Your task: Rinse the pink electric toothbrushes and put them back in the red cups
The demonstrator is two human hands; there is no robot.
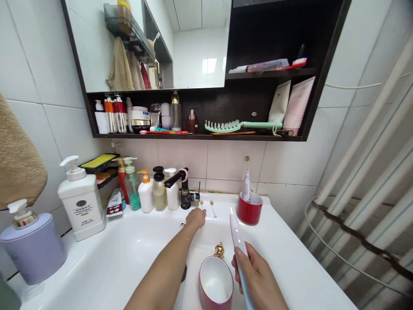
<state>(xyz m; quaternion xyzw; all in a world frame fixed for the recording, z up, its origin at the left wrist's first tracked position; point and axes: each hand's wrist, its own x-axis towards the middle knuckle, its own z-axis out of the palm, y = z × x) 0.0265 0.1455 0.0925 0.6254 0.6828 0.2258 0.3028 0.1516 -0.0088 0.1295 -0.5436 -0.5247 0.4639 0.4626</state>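
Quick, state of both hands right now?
Left hand: fingertips at the left brush head on the sink; can't tell whether its grip is closed.
Right hand: closed, holding the toothbrush handle.

Counter [300, 262] right of the right hand [258, 275] lies free; pink cup [216, 284] blocks left.

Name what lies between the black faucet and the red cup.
Two small brush heads, as the head view shows; the left hand is at the one nearer the faucet.
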